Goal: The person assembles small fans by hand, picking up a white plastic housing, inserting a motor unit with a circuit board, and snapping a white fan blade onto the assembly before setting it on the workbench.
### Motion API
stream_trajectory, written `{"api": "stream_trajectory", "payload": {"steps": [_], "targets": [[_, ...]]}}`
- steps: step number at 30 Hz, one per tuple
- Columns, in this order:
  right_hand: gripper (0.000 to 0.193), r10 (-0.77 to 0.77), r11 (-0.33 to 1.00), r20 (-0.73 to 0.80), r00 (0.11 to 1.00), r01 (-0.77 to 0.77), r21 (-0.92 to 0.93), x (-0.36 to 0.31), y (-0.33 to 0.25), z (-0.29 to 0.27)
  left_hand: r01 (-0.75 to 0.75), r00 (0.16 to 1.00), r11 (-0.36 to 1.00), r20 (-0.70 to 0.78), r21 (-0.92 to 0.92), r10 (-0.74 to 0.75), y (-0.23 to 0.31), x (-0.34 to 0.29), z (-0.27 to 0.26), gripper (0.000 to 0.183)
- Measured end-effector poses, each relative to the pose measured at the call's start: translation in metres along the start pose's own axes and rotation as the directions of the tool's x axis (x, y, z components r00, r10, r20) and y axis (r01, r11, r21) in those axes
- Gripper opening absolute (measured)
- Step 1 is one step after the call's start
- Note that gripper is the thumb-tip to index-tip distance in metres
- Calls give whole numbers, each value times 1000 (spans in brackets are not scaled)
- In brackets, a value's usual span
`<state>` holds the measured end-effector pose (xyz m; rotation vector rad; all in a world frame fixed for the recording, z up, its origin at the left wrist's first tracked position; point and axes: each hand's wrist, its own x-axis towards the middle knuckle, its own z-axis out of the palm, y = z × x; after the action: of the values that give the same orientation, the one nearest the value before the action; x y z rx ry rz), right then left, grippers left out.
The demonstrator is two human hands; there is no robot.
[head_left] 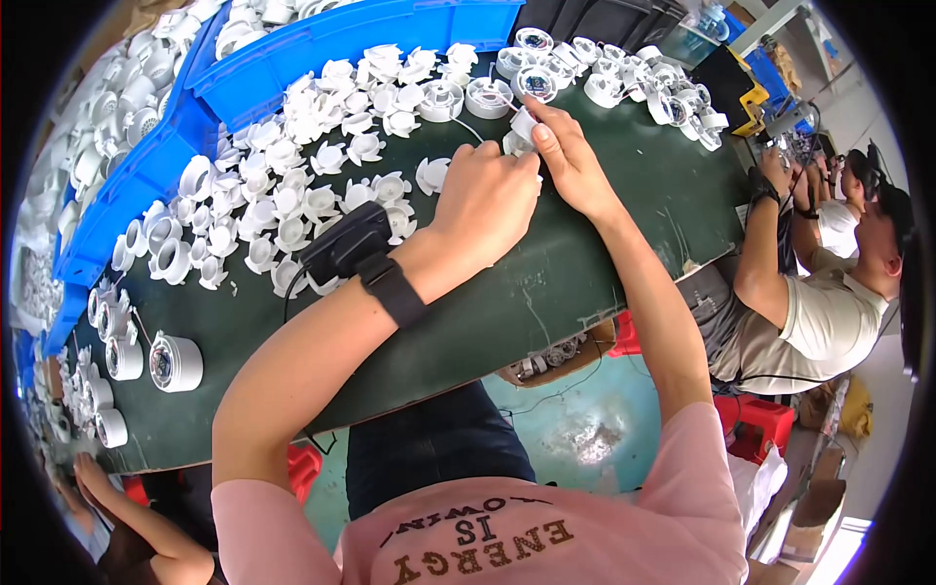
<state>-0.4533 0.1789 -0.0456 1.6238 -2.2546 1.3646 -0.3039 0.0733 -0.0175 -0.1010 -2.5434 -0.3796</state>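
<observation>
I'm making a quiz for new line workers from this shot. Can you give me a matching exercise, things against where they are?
Things:
1. small white plastic part
2. black wrist device
3. blue bin
4. red stool

Places:
A. on the left forearm
B. far edge of the green table
C. on the floor, right
D. between both hands' fingertips

Pairs: 1-D, 2-A, 3-B, 4-C

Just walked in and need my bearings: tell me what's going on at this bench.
A person at a dark green table holds a small white plastic part between both hands: the left hand, with a black wrist device, and the right hand pinch it together. Loose white plastic pieces are spread over the table beside blue bins, with round white housings at the left edge. Another person works at the right end.
</observation>
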Motion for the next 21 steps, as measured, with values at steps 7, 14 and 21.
{"api": "stream_trajectory", "payload": {"steps": [7,14,21], "targets": [[46,-21,997,6,1000,21,-69,1,-8,1,58,996,995,-69,-83,-64,-11,-6,-18,18],[42,-50,925,45,998,63,-374,-1,-23,3,52,973,987,230,-153,-16,5,-37,-113,23],[37,42,844,202,978,74,-532,16,-28,-11,152,957,869,291,-472,-10,38,-95,-146,29]]}}
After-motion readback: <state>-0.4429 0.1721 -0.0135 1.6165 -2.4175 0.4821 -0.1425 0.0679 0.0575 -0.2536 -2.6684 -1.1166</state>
